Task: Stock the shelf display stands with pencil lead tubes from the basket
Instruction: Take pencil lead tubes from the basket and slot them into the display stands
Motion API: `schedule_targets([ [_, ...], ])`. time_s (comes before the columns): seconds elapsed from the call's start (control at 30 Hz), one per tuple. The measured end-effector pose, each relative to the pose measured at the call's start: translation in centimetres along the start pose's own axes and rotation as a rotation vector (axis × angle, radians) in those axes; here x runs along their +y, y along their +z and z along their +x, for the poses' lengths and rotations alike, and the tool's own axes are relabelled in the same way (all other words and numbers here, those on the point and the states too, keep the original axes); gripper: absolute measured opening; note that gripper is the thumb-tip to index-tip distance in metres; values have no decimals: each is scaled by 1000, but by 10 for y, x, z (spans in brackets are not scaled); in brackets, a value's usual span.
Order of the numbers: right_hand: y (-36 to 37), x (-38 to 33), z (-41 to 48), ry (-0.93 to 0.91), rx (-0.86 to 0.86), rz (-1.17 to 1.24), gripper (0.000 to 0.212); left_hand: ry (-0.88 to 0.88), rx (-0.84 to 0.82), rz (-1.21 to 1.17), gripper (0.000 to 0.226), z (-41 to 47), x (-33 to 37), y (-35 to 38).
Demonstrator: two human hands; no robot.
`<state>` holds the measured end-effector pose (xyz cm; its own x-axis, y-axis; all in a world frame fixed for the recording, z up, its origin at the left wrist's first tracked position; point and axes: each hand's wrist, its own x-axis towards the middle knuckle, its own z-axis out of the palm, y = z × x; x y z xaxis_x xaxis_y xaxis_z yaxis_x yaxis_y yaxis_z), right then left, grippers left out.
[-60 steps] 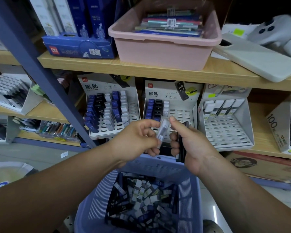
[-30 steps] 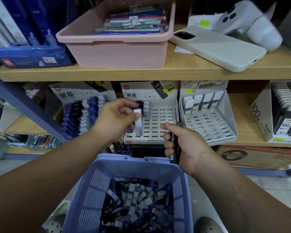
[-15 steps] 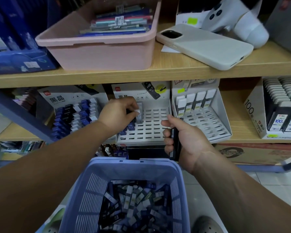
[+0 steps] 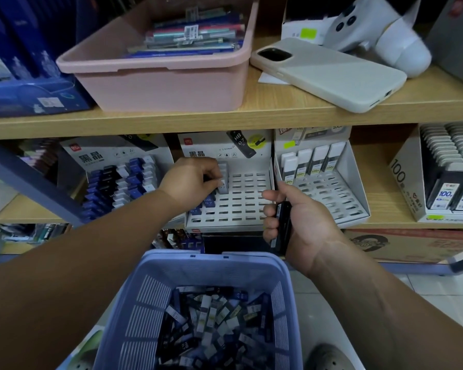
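Head view, looked down over both forearms. Pinched a pale grey lead tube (image 4: 223, 180) upright in curled fingertips of left hand (image 4: 191, 182), at top-left rows of middle display stand (image 4: 245, 206). Logged tube as slim, flat-sided, translucent plastic, with small dark print near lower end; couldn't tell whether seated in a slot. Gripped black tubes (image 4: 281, 225), count unclear, in right hand (image 4: 305, 225), fingers wrapped round, thumb up, just in front of stand's right edge. Logged stand as white card: sloped tray punched with rows of rectangular slots, few blue and black tubes standing in left columns, printed header behind. Saw purple basket (image 4: 198, 265) low centre, rigid plastic, slatted walls, heaped with loose tubes (image 4: 211, 324), black, blue, white-labelled, jumbled. Saw left stand (image 4: 123, 180) nearly full, right stand (image 4: 332, 193) with one back row of white-capped tubes. Spotted smooth pink tub (image 4: 166, 86) and matte pale phone (image 4: 329, 76) on wood-grain shelf (image 4: 251, 116) above.
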<state>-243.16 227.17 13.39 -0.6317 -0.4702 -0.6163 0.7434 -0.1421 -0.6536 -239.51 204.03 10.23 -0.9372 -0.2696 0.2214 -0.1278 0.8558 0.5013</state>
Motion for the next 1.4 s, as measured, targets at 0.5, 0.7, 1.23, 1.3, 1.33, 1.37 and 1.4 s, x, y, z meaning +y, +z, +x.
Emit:
schedule_targets([
  [0.5, 11, 0, -11, -106, -115, 142, 23, -524, -175, -721, 12, -81, 101, -12],
  [0.7, 14, 13, -17, -165, -118, 4, 22, -702, -102, -1024, 26, -111, 109, -9],
  [1.23, 9, 29, -9, -186, -12, -404, 10, -698, 83, -1085, 28, -116, 73, -18],
  [1.3, 9, 27, -9, -185, -47, -435, 10, -704, 116, -1135, 27, -112, 69, -18],
  [1.33, 9, 27, -9, -182, -63, -458, 11, -705, 125, -1156, 25, -110, 68, -17],
  [1.37, 10, 27, -9, -179, -76, -480, 12, -699, 123, -1172, 24, -108, 67, -17],
  [1.4, 11, 27, -8, -174, -85, -499, 13, -691, 112, -1182, 24, -106, 66, -17],
])
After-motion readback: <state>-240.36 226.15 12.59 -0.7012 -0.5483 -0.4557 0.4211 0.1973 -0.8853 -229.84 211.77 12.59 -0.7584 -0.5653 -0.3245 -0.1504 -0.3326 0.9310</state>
